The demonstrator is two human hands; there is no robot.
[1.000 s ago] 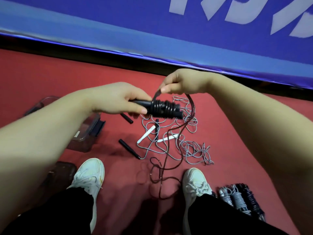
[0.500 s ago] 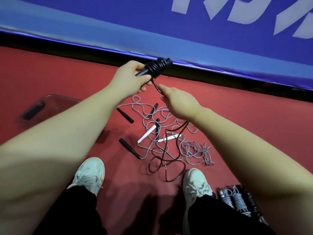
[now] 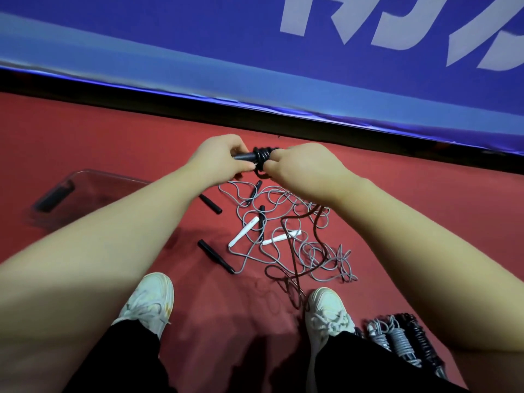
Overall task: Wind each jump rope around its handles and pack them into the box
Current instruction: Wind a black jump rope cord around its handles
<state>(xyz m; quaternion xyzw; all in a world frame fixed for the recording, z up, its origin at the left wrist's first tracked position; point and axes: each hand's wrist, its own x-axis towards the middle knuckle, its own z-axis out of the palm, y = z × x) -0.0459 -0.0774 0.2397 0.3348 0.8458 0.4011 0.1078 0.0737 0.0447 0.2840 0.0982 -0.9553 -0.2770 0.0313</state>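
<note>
— Between the two sets of fingertips sit the black handles point(image 3: 244, 156), wrapped in coils of dark rope point(image 3: 263, 156). What has changed?

— Half a second ago the left hand point(image 3: 218, 158) held that bundle up toward the blue banner point(image 3: 170, 52). The right hand point(image 3: 303, 171) was below it, drawing the cord away. Now the hands meet, with the right fingers against the coils.

— How are the fingers set?

— The left ones are curled round the bare end of the handles. The right ones are bent over the wound end, and thumb and forefinger pinch a small loop of rope just under it.

— Any writing?

— Beyond the fingers there are large white strokes on the banner. They are cut off by the frame and can't be read.

— And around?

— Nearer than the fingers, the rope's slack trails from under the right wrist across grey ropes point(image 3: 312, 251) tangled on the red floor point(image 3: 85, 131). Two white handles point(image 3: 244, 232) and loose black handles point(image 3: 215, 255) lie among them. Left of the left fingers lies the clear box point(image 3: 85, 194), partly behind the forearm. Nearest of all are the white shoes point(image 3: 147, 302), and the wound ropes point(image 3: 397, 338) lie bundled beside the right shoe.
</note>
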